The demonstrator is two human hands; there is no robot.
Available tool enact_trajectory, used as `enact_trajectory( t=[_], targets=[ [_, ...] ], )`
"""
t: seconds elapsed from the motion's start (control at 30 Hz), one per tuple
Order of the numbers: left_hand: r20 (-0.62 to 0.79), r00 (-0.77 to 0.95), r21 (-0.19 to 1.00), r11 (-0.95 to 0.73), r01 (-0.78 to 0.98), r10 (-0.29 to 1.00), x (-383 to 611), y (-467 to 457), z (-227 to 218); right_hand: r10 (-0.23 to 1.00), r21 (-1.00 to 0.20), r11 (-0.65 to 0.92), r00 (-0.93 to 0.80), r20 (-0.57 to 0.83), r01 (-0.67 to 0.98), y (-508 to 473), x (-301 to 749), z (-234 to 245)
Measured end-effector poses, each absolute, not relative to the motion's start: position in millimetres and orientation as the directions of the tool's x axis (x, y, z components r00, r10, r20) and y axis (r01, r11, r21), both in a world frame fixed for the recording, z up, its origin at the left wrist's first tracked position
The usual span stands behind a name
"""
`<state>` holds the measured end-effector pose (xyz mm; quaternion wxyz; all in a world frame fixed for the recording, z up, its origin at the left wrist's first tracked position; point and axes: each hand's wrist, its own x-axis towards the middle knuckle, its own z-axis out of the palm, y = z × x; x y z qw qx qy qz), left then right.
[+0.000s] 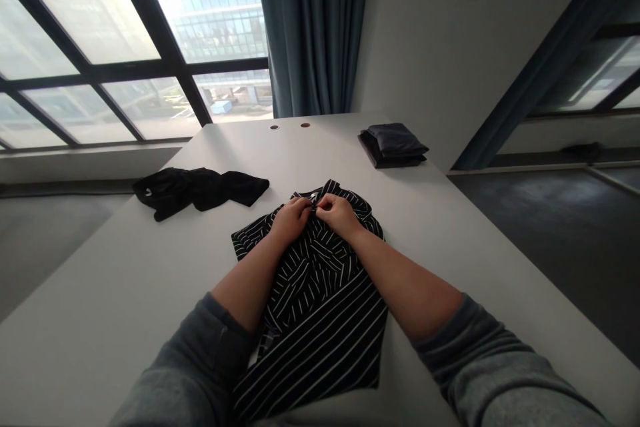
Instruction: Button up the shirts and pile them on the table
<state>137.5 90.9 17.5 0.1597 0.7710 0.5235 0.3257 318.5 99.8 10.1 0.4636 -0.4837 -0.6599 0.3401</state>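
White surface point(165, 293) bears, nearest, a striped garment point(320, 293), its far end pinched by the left hand point(291, 219) and the right hand point(339, 215), close together. Beyond lie a black garment point(203, 188) leftward and a folded dark stack point(395, 141) rightward; farther, a blue curtain point(313, 27).

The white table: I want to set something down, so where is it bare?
Bare patches: left, between the black garment and left sleeve; right, between the folded stack and right sleeve. Crowded: the middle, where the left hand and right hand hold the striped garment.
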Motion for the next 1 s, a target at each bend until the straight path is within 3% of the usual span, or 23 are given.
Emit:
enact_trajectory(
  t=[0.33,0.4,0.57,1.0],
  targets=[
    [0.327,0.391,0.593,-0.509,0.624,0.86,129,96,13,0.972,-0.973,0.158,-0.199,0.124,0.166,109,322,-1],
    [0.324,0.388,0.587,-0.505,0.633,0.863,130,96,13,0.967,-0.955,0.183,-0.217,0.133,0.232,107,321,1],
    [0.342,0.301,0.598,-0.453,0.66,0.89,135,94,12,0.932,-0.802,0.361,-0.174,0.317,0.476,100,321,8],
    [0.257,0.453,0.577,-0.511,0.637,0.854,131,94,16,0.91,-0.818,0.389,-0.318,0.268,0.425,104,330,5]
  ],
)
